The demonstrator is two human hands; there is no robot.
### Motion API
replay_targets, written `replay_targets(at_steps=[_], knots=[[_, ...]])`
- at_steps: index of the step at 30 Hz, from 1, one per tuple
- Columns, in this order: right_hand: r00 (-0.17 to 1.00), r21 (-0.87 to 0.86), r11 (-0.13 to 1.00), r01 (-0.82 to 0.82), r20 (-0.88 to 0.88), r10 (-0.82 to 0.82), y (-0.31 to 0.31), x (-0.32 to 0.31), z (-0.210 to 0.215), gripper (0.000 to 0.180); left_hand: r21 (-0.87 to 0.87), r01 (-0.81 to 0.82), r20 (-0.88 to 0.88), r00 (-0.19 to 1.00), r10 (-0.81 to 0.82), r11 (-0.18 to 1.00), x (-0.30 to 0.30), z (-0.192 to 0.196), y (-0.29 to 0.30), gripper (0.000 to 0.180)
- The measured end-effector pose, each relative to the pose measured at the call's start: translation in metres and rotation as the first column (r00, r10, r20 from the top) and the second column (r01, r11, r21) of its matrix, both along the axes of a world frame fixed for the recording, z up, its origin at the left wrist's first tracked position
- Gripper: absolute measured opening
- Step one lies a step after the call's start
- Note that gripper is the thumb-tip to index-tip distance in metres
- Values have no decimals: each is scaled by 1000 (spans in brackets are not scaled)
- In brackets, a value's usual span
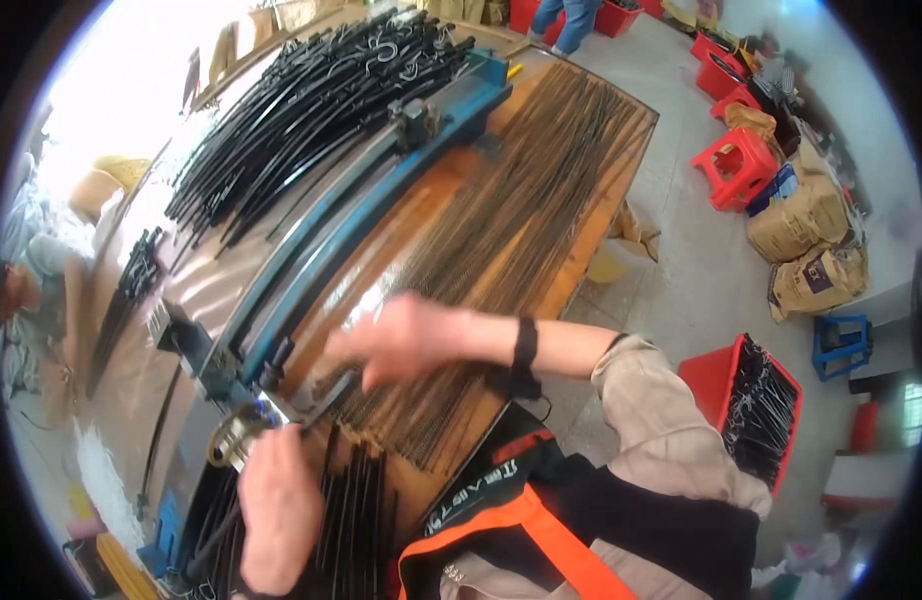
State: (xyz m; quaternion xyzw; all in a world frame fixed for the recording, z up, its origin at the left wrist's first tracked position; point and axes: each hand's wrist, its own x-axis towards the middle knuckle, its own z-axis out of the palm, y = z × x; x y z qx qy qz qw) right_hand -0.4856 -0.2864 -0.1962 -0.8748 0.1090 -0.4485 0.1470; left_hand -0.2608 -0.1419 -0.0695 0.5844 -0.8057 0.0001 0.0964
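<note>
A long blue metal bench machine (pixel 341 235) with two parallel rails runs away from me across the table. My left hand (pixel 278 500) is at its near end, fingers curled together against a small metal fixture (pixel 271 408); what they grip is hidden. Beside that fixture sits a round brass-coloured part (pixel 236 435). My right hand (pixel 406 338), smeared by motion, hovers over the near end of a wide layer of thin brown rods (pixel 521 200). Its fingers are too blurred to read. Below, black rods (pixel 353 520) lie close to my left hand.
Black rods with fittings (pixel 321 110) are heaped on the table's far left, with a smaller bundle (pixel 131 290) nearby. On the right stand a red bin of black rods (pixel 756 415), a red stool (pixel 736 165), a blue stool (pixel 841 345) and sacks (pixel 816 280). Someone's legs (pixel 571 22) show behind.
</note>
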Motion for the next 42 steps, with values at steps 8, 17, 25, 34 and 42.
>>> replay_targets(at_steps=[8,17,25,34,42], knots=[[937,75,958,278,-240,-254,-96,-79,10,47,121,155,205,963,-177,981,-8,25,-91,50],[698,50,699,714,-134,-704,-124,-110,-22,32,-38,196,58,979,-194,980,1,10,-120,31],[992,353,927,128,-55,-116,-60,-50,27,24,-188,45,216,976,-3,981,37,26,-72,27],[971,124,991,-58,239,26,-10,28,53,24,-165,57,92,995,-42,985,38,22,-29,35],[979,-96,991,89,193,-70,-20,47,19,33,-144,-49,75,995,60,988,54,23,1,36]])
